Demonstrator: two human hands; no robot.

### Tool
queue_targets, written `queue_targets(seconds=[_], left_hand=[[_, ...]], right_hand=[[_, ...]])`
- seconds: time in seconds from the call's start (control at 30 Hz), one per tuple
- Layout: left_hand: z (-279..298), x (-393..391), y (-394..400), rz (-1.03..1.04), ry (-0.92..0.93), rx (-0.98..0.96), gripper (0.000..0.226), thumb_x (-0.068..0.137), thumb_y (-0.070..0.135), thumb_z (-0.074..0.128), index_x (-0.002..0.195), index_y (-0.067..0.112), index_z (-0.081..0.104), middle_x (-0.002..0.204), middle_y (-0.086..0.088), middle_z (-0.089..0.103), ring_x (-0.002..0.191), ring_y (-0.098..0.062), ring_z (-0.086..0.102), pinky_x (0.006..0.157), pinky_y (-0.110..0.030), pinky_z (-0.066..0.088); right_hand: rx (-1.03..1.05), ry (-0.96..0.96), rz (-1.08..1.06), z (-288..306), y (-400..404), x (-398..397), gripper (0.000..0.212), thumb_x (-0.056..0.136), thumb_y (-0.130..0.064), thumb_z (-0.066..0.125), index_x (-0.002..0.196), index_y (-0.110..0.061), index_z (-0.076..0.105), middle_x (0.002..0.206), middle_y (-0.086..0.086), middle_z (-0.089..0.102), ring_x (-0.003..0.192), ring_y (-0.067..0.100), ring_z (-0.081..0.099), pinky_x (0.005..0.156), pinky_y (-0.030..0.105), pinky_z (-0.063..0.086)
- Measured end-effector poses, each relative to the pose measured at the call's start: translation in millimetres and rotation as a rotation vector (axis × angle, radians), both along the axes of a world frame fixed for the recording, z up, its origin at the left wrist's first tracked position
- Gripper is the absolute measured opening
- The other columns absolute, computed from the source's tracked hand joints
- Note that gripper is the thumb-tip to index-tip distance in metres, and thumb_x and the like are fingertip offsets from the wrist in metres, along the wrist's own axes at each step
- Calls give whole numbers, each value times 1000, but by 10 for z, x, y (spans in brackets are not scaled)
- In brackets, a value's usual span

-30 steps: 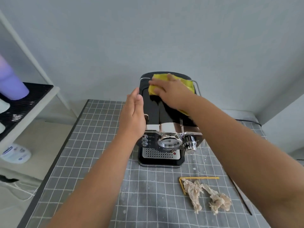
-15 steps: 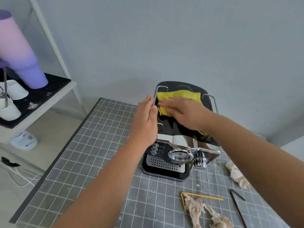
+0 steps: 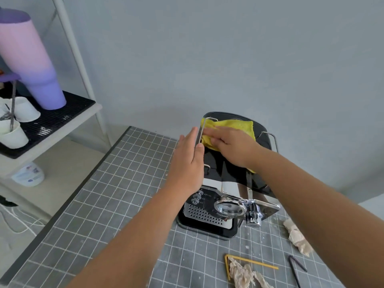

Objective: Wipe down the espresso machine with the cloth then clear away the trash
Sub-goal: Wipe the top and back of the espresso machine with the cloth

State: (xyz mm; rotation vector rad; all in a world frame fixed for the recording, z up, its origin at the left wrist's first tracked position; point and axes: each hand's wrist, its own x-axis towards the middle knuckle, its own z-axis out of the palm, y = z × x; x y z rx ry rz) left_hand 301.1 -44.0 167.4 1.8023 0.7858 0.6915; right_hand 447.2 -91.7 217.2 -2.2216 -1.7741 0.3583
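Note:
A black and chrome espresso machine (image 3: 220, 213) stands on the grey gridded mat (image 3: 116, 196). On its black top lies a yellow cloth (image 3: 239, 126), pressed flat under my right hand (image 3: 230, 145). My left hand (image 3: 188, 161) rests flat, fingers together, against the machine's left side by the chrome rail. Trash lies in front: crumpled brown paper (image 3: 243, 276), a bent yellow straw (image 3: 249, 261), a bent black straw (image 3: 295, 267) and another paper wad (image 3: 297, 238) at the right.
A white shelf unit (image 3: 49, 134) stands at the left with a black ribbed mat, a tall pink-purple tumbler (image 3: 31, 63) and white cups (image 3: 14, 136). A grey wall rises close behind the machine. A white bottle (image 3: 28, 176) sits under the shelf.
The camera has tilted up and left, so the machine sits lower in the frame. My right hand has slid the cloth leftwards across the top to the left rail. My left hand stays on the side.

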Motion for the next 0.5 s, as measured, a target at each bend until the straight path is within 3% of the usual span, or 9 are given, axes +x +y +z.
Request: queue_targets(seconds=[0.17, 0.23, 0.33, 0.4, 0.5], left_hand=[[-3, -9, -9, -6, -30, -20, 49, 106, 29, 27, 153, 27, 17, 160, 13, 17, 150, -11, 3, 122, -35, 7], [-18, -12, -6, 6, -17, -12, 51, 105, 31, 26, 154, 26, 14, 161, 10, 14, 150, -11, 1, 120, -30, 5], [-36, -20, 9, 11, 1, 15, 52, 104, 37, 24, 154, 26, 13, 161, 6, 18, 150, -16, 7, 122, -38, 11], [-22, -18, 17, 10, 32, 24, 52, 105, 36, 24, 154, 26, 12, 162, 7, 15, 150, -14, 6, 122, -38, 11], [3, -11, 14, 2, 52, 33, 51, 105, 33, 24, 154, 26, 13, 162, 9, 12, 150, -11, 1, 121, -33, 6]], right_hand=[[61, -88, -94, -155, 146, -35, 40, 100, -24, 41, 138, -35, 48, 108, 7, 59, 122, 25, 39, 98, 34, 37], [84, -15, -37, -86, -39, -87, 40, 99, -20, 46, 136, -36, 52, 96, -8, 54, 117, 19, 37, 97, 23, 30], [83, 11, 49, 8, -335, -128, 40, 97, -17, 51, 131, -37, 55, 83, -28, 44, 106, 13, 36, 84, 12, 26], [92, -97, 7, 31, -268, -86, 39, 98, -24, 49, 132, -42, 53, 81, -25, 45, 105, 14, 37, 87, 23, 28], [52, -280, -115, -7, 68, -11, 39, 101, -32, 37, 136, -44, 46, 98, -4, 57, 114, 21, 38, 96, 34, 27]])
